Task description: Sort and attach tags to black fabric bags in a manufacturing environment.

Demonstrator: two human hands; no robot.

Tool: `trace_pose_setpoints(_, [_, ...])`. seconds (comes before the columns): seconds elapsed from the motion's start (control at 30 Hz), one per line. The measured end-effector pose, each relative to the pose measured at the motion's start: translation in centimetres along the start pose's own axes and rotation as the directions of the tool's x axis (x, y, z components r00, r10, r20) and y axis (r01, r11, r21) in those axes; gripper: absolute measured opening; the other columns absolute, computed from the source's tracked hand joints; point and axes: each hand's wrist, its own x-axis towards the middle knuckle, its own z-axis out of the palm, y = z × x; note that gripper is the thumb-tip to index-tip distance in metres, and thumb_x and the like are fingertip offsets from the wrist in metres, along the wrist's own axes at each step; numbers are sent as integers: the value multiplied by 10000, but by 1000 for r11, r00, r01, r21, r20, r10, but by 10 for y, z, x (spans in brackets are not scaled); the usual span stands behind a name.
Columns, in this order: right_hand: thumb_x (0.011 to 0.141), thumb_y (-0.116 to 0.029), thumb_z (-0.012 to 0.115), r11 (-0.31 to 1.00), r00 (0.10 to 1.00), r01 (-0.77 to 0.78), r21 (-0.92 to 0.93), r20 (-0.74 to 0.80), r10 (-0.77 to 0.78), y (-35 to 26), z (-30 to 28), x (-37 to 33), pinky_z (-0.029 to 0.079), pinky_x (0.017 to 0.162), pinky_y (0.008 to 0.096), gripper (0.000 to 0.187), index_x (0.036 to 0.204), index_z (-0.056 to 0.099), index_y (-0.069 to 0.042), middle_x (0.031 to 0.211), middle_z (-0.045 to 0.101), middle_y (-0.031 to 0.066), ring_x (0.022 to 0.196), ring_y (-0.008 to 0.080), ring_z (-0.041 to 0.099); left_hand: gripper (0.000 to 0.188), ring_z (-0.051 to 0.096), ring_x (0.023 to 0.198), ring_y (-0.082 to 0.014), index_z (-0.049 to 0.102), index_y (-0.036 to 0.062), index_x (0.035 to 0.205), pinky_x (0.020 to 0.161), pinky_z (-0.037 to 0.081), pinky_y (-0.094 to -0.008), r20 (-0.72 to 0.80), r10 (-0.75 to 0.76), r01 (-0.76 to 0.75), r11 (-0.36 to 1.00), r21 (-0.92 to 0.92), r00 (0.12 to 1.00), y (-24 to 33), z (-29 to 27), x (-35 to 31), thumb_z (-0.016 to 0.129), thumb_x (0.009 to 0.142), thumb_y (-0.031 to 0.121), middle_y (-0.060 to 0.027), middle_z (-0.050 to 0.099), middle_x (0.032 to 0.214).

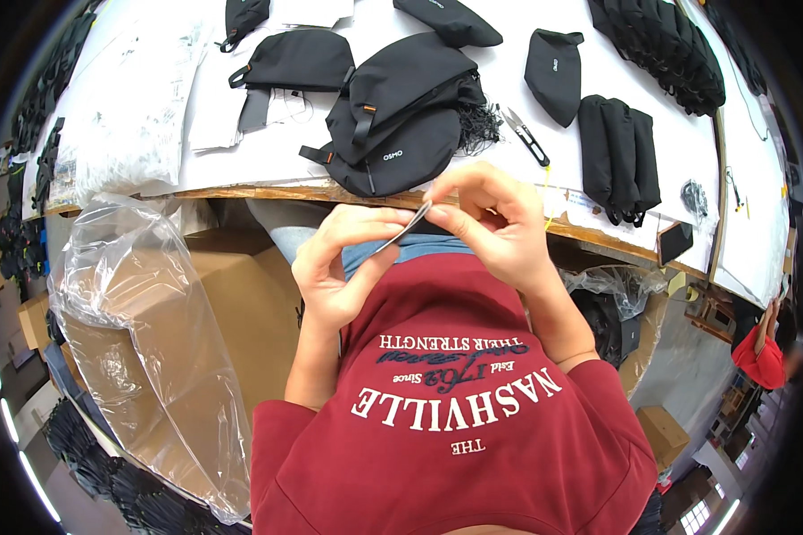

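Grey material, in the form of a thin piece [405, 232], was held between both hands, in front of the waist and near the front edge of the white table [616, 78]. Its lower part was pinched between the thumb and fingers of the left hand [332, 266]; its upper end was gripped between the thumb and forefinger of the right hand [506, 225]. Its exact kind could not be told. Black pouches [397, 159] with orange-marked loops were stacked on the table just beyond the hands. Black thread [478, 127] was gathered at the right of the stack, and snips [528, 143] were placed near it, blades pointed away from the person. Farther right, narrow black pouches [617, 156] were laid side by side. At the left, clear plastic film [111, 259] was draped over a cardboard box [254, 294].
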Motion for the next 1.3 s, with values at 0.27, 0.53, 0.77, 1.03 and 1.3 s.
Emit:
trace_pose_setpoints(0.27, [763,-42,732,986,956,32,-161,292,17,8,-4,-4,222,463,257,130,881,679,-51,525,331,-41,480,57,285,39,561,851,-120,582,-3,924,780,439,-248,189,-368,409,867,-285,910,-7,-1,-5,582,889,14,-59,568,854])
trace_pose_setpoints(0.53, [904,-124,616,983,879,-184,3,449,163,19,-5,0,354,509,197,116,891,603,-10,666,571,-5,552,29,465,41,540,789,-118,573,-6,895,724,427,-242,123,-262,286,920,-268,957,-11,-2,-1,593,862,7,-60,573,855])
trace_pose_setpoints(0.77, [902,-151,639,938,890,-343,45,334,309,34,-5,2,336,489,181,137,912,623,-15,713,583,-31,564,14,455,211,545,891,-212,617,38,1032,784,452,-320,-235,36,112,803,585,971,-52,-13,56,661,849,134,-80,594,971])
trace_pose_setpoints(1.03, [894,-138,647,890,882,-447,93,215,420,29,-12,-5,314,491,177,111,908,634,-29,675,563,-47,552,6,431,316,572,986,-253,616,21,1076,802,466,-384,312,455,-24,595,-803,834,73,58,77,592,894,279,-163,576,1067])
trace_pose_setpoints(1.3, [889,-154,659,925,909,-376,47,213,359,43,-11,-8,315,511,177,128,884,645,-27,667,566,-49,571,-4,429,265,569,982,-208,639,44,1034,850,397,-374,427,405,135,579,-804,809,87,83,67,605,892,265,-101,610,1016])
